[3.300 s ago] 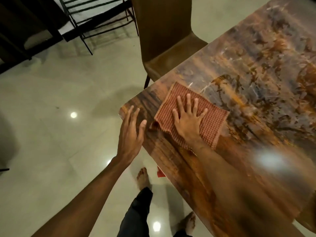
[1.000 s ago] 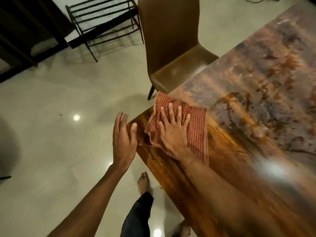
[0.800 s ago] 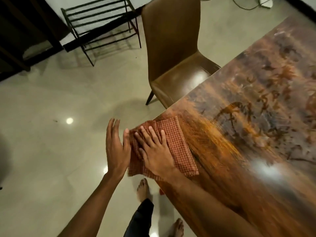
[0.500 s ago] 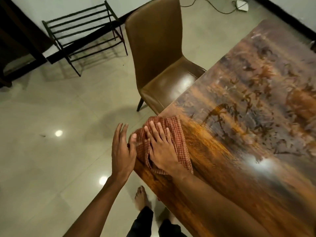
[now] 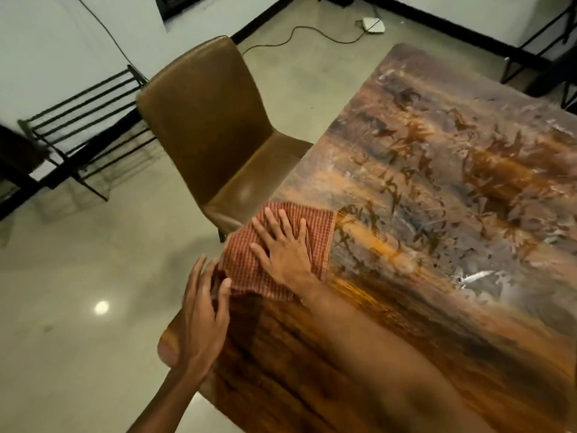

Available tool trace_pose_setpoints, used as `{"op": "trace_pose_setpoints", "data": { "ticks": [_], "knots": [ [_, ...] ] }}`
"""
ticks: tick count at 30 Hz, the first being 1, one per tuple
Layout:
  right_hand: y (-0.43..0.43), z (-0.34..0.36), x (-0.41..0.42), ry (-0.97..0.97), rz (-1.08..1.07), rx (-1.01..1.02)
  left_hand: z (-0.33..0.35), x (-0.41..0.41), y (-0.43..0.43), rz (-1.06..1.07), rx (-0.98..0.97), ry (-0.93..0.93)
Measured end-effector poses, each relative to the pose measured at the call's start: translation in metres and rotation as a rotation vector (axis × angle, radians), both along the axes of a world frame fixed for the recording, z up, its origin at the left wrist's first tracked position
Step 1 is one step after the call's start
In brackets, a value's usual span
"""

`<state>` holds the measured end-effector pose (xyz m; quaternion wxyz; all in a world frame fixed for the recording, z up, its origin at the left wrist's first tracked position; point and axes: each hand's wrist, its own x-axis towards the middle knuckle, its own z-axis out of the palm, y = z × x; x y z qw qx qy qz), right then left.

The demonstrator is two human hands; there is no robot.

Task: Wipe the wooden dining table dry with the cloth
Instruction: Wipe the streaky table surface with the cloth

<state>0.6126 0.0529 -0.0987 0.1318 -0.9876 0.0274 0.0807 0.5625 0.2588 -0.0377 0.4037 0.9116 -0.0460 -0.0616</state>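
Observation:
A red checked cloth [image 5: 315, 229] lies flat at the left edge of the glossy wooden dining table [image 5: 437, 198], whose top shows streaky, mottled marks. My right hand [image 5: 287, 248] presses down on the cloth with the fingers spread, palm flat. My left hand [image 5: 203, 310] hovers at the table's left edge just beside the cloth's near corner, fingers extended and apart, holding nothing. Whether its fingertips touch the cloth I cannot tell.
A brown leather chair [image 5: 212, 129] stands pushed against the table's left side, just beyond the cloth. A black metal rack [image 5: 84, 120] sits by the wall at the left. A cable and white adapter [image 5: 371, 25] lie on the tiled floor beyond the table.
My right hand has slid the cloth along the left edge, away from the near corner toward the chair. My left hand followed beside the edge. The view has tilted up, showing more room.

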Motion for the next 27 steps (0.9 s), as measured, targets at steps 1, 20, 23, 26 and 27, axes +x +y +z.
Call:
{"op": "trace_pose_setpoints", "data": {
  "ticks": [1,20,23,26,27],
  "knots": [
    [-0.013,0.0,0.015,0.012,-0.056,0.008,-0.001,0.002,-0.009,-0.006,0.023,-0.007],
    [-0.096,-0.006,-0.09,-0.007,-0.16,-0.023,-0.001,0.049,-0.13,-0.249,0.099,0.013],
    [-0.137,-0.004,-0.037,-0.002,-0.389,-0.045,-0.007,0.079,-0.127,-0.266,0.088,0.012],
    [-0.132,-0.001,0.025,0.043,-0.51,-0.065,-0.016,0.121,-0.118,-0.31,0.047,0.029],
    [-0.125,-0.003,0.038,0.044,-0.474,-0.074,-0.019,0.133,-0.114,-0.314,0.035,0.03]
  ]
}}
